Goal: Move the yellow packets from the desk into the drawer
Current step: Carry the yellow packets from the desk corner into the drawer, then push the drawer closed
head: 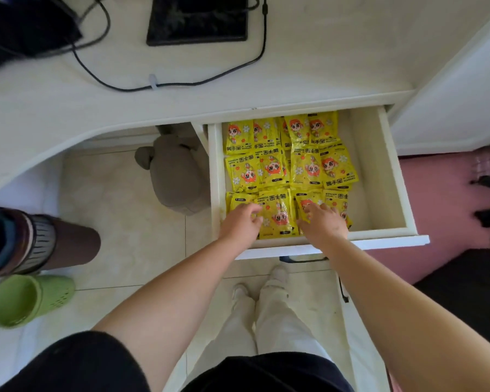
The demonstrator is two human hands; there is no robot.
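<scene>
Both arms reach down into open drawer [396, 176] of yellow packets [306, 168].
Right hand [324, 224] lies spread on front packets; left hand [241, 223] touches them, fingers bent, grip unclear.

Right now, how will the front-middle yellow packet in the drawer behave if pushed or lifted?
Probably floppy: the front-middle packet looks like a wrinkled film pouch. Likely slippery: its glossy face catches glare, and neighbouring packets overlap, so a push may slide it over them. Won't roll; it lies flat in the drawer.
</scene>
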